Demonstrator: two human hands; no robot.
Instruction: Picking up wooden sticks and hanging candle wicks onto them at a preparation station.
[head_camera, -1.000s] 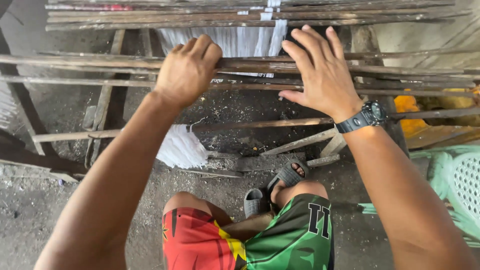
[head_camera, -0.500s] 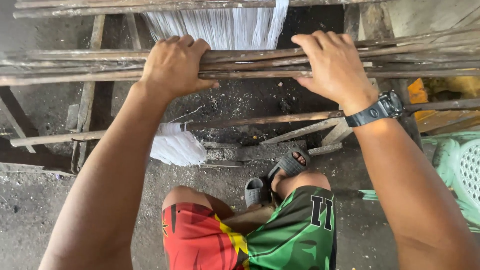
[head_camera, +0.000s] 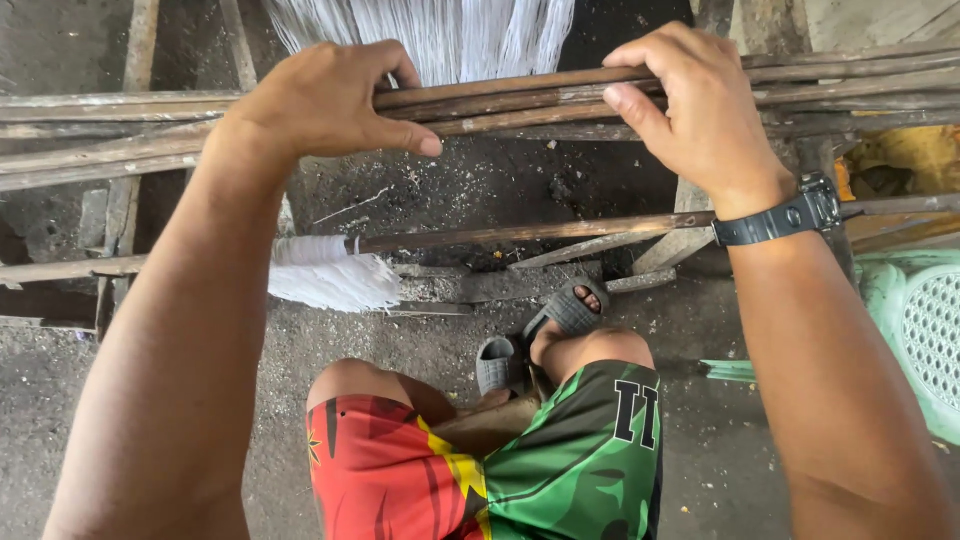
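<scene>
Hands rest on a bundle of long brown wooden rods (head_camera: 520, 100) that runs level across the top of the view. The left hand (head_camera: 325, 100) lies over the rods left of the white hanging threads (head_camera: 430, 35), fingers curled over the far side and thumb stretched along the near side, so its grip is closed around the rods. The right hand (head_camera: 700, 110) sits on the same rods to the right of those threads, fingers hooked over the top and thumb pressing from below, its grip likewise closed on the rods. A black wristwatch (head_camera: 790, 215) circles the right wrist.

Below the rods, a thinner single wooden stick (head_camera: 500, 235) runs across, with a bunch of white fibre (head_camera: 325, 275) at its left end. Under that stick lie grey sandals (head_camera: 540, 340) on the dirty grey floor (head_camera: 60, 400), and nearer still are the red, yellow and green patterned shorts (head_camera: 500, 470). Right of the rods' end stands a pale green plastic chair (head_camera: 915, 340).
</scene>
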